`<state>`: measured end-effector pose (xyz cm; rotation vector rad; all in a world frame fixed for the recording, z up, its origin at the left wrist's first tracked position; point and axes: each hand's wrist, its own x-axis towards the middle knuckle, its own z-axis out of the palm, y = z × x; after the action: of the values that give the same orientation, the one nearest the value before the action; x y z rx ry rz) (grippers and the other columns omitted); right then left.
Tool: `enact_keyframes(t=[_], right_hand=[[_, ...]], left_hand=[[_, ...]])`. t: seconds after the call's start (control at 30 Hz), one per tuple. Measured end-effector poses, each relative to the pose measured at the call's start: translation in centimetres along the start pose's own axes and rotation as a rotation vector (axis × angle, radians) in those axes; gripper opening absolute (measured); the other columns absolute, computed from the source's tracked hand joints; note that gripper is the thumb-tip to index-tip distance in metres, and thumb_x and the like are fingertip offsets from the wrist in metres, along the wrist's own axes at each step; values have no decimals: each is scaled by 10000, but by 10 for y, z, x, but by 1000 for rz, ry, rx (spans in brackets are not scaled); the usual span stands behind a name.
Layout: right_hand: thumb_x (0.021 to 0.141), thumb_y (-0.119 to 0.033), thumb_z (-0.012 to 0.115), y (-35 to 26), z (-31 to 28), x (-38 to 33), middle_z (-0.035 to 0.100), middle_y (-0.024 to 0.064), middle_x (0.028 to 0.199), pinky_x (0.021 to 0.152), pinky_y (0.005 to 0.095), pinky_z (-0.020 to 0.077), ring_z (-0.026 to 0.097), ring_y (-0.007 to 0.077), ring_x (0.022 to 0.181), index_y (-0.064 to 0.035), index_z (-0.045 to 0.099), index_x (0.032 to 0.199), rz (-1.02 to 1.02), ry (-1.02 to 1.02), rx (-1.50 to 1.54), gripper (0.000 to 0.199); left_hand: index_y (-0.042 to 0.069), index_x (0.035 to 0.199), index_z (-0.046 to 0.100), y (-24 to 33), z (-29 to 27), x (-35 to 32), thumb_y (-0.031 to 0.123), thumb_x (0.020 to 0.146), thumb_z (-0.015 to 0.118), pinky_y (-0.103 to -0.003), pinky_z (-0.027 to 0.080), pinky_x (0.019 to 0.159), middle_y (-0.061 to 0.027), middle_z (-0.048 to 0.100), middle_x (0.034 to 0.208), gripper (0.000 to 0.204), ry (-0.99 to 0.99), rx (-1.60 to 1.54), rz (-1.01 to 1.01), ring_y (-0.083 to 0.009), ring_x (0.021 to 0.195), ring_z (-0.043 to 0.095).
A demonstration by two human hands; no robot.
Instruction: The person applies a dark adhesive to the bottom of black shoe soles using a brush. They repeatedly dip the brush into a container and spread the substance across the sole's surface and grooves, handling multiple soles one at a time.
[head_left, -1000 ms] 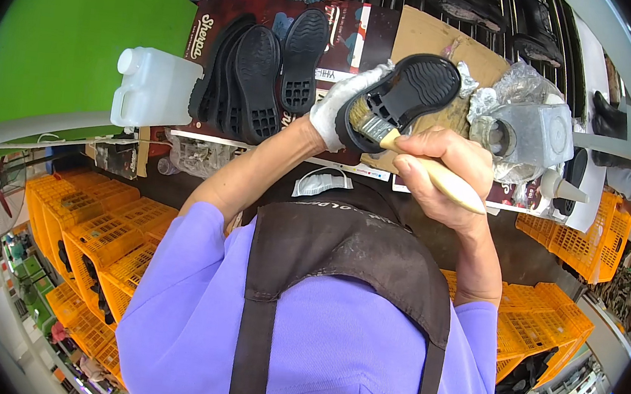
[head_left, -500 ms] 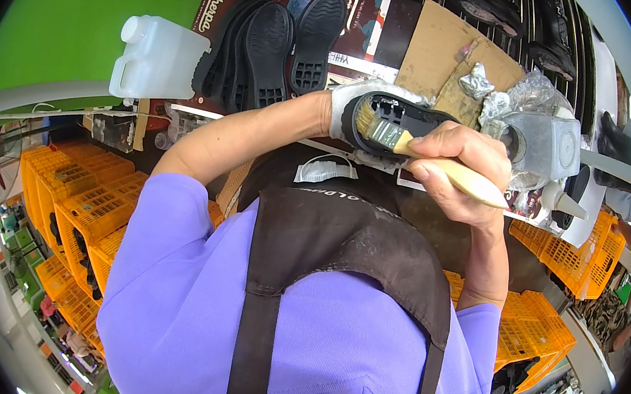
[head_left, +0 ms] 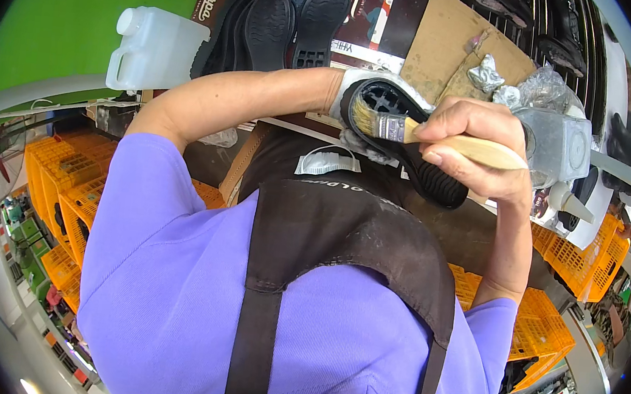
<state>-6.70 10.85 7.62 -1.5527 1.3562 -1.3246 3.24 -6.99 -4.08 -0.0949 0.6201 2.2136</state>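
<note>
Clock centred on the held sole [head_left: 429, 175]: one, black, just beyond the apron [head_left: 351, 223], toe at 4–5 o'clock, jutting past the near edge of the printed board [head_left: 406, 16]. Left hand [head_left: 346, 91], white-gloved, fingers curled round the heel end. Right hand [head_left: 487, 122], bare, 2–3 o'clock, fingers pinching the handle of one brush [head_left: 394, 127]; bristles at the heel's 9 o'clock rim, contact hard to confirm. Tight at 3 o'clock: one clear container [head_left: 564, 141] right behind the right hand. Widest flat stretch: cardboard [head_left: 440, 42], 12 o'clock.

Counts going out: one nozzle bottle [head_left: 571, 203], 3–4 o'clock; two foil lumps [head_left: 485, 75], 1 o'clock; one white jug [head_left: 166, 50], 9–10; overlapping soles [head_left: 268, 29], at least three, 10; one separate sole [head_left: 322, 19], 11. Orange crates [head_left: 66, 181], several, 8–9 and 4; total unclear.

Versus 1.0 s ago: toe swung from about 2 o'clock to 4–5, bristles remain at the heel, left forearm now covers the overlapping soles' lower ends.
</note>
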Motion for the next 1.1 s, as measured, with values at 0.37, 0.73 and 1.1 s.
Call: enact_keyframes(t=[0.37,0.73,1.1], right_hand=[[762,-87,681,8,-23,5,649,84,840,724,275,487,618,167,803,-8,655,868,211,-217,51,134],[758,-65,663,4,-29,-24,641,87,818,678,287,481,620,181,765,-9,650,845,258,-212,0,105],[779,-47,625,-35,-41,-52,621,77,687,504,195,443,567,88,561,55,611,847,151,560,-75,123]], left_hand=[[16,1097,551,-3,-30,12,49,806,579,-278,524,633,-72,640,923,295,-29,37,-130,-122,732,594],[1,1081,579,0,-3,4,185,908,467,-307,543,710,-121,639,983,276,83,-161,-41,-185,801,642],[10,1235,425,23,55,-2,334,889,496,-369,458,889,-122,537,1166,479,301,638,655,-236,1061,536]])
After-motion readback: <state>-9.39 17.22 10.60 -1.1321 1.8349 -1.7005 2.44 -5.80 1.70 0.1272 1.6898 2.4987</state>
